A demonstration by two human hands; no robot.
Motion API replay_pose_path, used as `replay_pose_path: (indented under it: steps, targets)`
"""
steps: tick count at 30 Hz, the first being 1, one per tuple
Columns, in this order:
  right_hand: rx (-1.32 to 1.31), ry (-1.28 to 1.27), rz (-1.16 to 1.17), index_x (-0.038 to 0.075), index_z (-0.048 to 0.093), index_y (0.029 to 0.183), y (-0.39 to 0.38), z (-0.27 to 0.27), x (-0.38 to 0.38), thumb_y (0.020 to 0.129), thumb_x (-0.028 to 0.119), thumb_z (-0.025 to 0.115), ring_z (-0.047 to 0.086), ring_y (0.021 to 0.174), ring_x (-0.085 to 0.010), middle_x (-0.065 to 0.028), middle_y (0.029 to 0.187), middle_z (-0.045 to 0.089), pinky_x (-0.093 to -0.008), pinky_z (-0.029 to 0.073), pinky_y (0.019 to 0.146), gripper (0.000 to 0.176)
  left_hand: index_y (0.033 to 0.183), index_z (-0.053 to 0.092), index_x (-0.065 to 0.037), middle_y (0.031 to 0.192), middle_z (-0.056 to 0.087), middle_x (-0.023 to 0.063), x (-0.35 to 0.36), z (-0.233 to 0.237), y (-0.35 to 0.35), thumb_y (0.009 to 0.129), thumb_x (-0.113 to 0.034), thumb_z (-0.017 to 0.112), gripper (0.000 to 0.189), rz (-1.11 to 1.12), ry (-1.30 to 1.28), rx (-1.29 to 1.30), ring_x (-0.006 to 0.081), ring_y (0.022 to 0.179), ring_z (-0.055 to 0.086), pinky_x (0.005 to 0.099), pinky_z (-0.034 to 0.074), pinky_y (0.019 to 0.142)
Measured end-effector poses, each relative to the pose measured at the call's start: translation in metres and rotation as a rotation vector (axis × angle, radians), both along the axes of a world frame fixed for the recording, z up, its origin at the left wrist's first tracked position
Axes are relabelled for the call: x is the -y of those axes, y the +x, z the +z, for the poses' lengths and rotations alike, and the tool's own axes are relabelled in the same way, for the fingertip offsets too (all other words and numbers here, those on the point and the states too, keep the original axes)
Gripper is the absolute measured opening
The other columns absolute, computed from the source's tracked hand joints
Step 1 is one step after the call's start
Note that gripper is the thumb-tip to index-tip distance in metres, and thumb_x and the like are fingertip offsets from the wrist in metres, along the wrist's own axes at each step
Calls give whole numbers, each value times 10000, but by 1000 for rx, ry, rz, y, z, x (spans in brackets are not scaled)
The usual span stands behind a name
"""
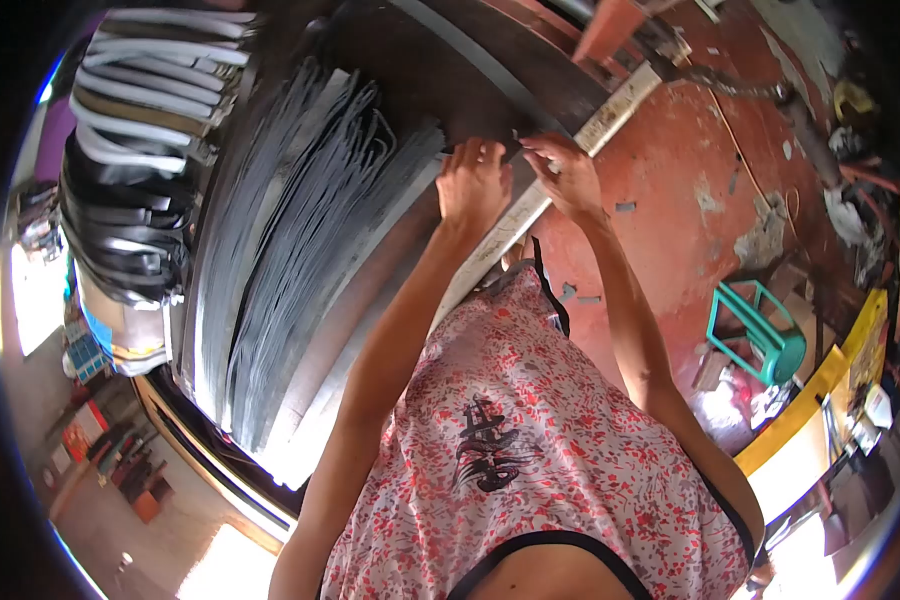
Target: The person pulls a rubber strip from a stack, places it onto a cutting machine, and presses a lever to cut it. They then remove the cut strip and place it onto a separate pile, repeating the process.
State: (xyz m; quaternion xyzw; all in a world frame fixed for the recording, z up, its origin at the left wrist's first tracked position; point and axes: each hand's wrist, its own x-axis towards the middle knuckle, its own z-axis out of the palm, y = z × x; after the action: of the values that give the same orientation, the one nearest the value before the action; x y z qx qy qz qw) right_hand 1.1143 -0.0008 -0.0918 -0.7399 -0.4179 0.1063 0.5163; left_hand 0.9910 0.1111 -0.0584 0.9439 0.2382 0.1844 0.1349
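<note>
My left hand (475,185) is over the dark tabletop near its front edge, with its fingers curled down; what they hold, if anything, is hidden. Close by on the right, my right hand (570,180) is pinched, thumb and forefinger together, at the same edge. Whatever is in that pinch is too small to make out. A bundle of long, thin grey-black strips (300,220) lies to the left of my left hand, its frayed-looking ends close to my fingers. Beyond both hands, a single flat grey band (470,55) runs across the tabletop toward my right hand.
Rows of white belts (155,85) and black belts (130,230) hang at the far left. A pale wooden edge (620,110) borders the table. On the red floor (660,230) lie scraps, and a green stool (760,330) is at the right near a yellow board (820,390).
</note>
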Motion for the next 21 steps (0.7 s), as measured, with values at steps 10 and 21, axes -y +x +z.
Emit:
replay_pose_path:
  steps: [10,21]
  targets:
    - [-75,138,25,57,679,1052,26,90,-79,941,98,596,698,863,-169,-104,953,721,-282,525,744,145,1077,576,-78,1012,590,100,9,6,-32,811,-237,695,332,-5,-1,75,277,898,598,416,486,751]
    - [533,-208,414,143,634,1141,48,117,-313,913,216,617,673,894,-332,-166,949,690,-434,527,780,241,948,631,-51,904,636,101,-2,51,-132,804,-72,689,157,252,-157,299,302,809,637,396,513,706]
